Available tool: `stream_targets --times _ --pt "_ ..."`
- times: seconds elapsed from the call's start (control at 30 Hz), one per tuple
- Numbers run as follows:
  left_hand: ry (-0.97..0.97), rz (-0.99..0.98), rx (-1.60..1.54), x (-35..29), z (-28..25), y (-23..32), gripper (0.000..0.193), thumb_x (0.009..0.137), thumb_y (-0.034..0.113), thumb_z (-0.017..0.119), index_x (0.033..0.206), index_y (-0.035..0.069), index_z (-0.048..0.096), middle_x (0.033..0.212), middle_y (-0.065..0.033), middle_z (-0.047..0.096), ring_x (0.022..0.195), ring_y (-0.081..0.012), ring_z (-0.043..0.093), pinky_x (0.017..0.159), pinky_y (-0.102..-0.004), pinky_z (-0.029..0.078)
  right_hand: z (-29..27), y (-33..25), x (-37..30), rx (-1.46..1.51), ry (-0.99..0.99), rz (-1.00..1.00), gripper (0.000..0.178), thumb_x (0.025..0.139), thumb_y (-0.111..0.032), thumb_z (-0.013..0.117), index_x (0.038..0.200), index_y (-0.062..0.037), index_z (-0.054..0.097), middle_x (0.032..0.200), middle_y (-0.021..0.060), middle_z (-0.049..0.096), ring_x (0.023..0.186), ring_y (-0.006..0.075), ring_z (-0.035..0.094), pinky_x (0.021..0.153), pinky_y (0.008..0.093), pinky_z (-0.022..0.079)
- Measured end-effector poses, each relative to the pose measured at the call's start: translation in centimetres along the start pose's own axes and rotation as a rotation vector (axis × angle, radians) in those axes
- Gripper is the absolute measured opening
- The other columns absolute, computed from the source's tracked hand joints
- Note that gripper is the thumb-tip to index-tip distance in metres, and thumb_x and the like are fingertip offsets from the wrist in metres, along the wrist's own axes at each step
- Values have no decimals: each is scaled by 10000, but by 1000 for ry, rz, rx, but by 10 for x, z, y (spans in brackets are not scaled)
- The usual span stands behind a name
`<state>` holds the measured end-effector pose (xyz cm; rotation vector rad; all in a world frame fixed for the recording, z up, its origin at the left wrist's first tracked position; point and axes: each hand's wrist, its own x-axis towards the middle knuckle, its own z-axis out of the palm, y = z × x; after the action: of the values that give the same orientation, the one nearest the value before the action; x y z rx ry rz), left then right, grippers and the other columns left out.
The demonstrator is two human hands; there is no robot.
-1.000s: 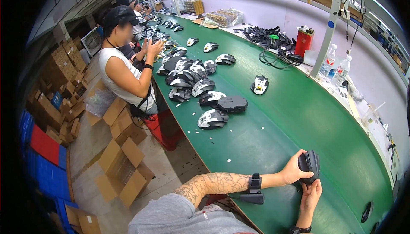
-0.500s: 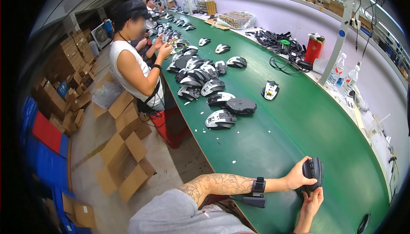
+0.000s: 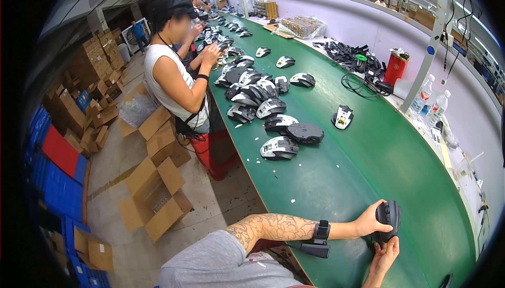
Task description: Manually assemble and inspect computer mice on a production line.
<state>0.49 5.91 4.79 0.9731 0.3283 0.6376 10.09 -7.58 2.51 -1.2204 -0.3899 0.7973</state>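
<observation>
A black computer mouse (image 3: 390,218) is held over the green bench at the lower right, tipped up on end. My left hand (image 3: 370,220) grips its left side, with the thumb lying across the near end. Below it, my right hand (image 3: 387,254) has its fingers closed on the mouse's near lower edge; the underside is hidden. Nearest on the bench beyond my hands lies a white-and-black mouse (image 3: 279,148), touching a black one turned over (image 3: 306,133). Another white-topped mouse (image 3: 343,116) lies apart to the right.
A long green bench (image 3: 336,188) runs away, with a heap of mice (image 3: 252,91) and small white scraps. Beside it a co-worker (image 3: 176,70) handles something small. Bottles (image 3: 438,106), a red can (image 3: 395,67) and black cables line the right ledge. Open cartons (image 3: 152,198) stand on the left floor.
My view has shifted slightly, so the bench and its mice sit further right in the picture. Both hands keep their hold on the black mouse, now slightly lower in the picture.
</observation>
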Motion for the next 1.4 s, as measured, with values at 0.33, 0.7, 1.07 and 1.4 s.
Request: stream_targets --times 0.33,0.7,1.07,1.4 --pt "43 -431 -339 11 -3 10 436 901 495 428 1055 110 563 971 -15 615 900 -113 579 787 -291 461 18 -18 -5 -232 99 -103 169 938 -208 507 845 -67 511 818 -25 531 718 26 509 542 182 450" --pt "143 -399 -361 11 -12 3 419 919 488 426 1050 110 552 938 -1 604 848 -94 575 723 -276 467 27 -10 -10 -555 76 -468 521 757 -163 704 1212 -22 492 1181 83 505 1033 187 507 845 302 437" --pt "-44 -438 -411 16 -12 -10 509 927 533 365 1147 96 504 1113 -51 557 1026 -147 518 877 -337 413 25 -23 -3 -840 67 -578 669 635 26 691 1263 -21 465 1223 108 451 1131 242 474 860 345 479" --pt "-175 -371 -159 35 -17 -10 647 938 532 295 1405 85 255 1338 -97 446 1147 -218 503 964 -341 385 0 -27 31 -646 338 -561 633 712 128 593 1307 18 404 1255 118 372 1135 250 464 953 363 421"
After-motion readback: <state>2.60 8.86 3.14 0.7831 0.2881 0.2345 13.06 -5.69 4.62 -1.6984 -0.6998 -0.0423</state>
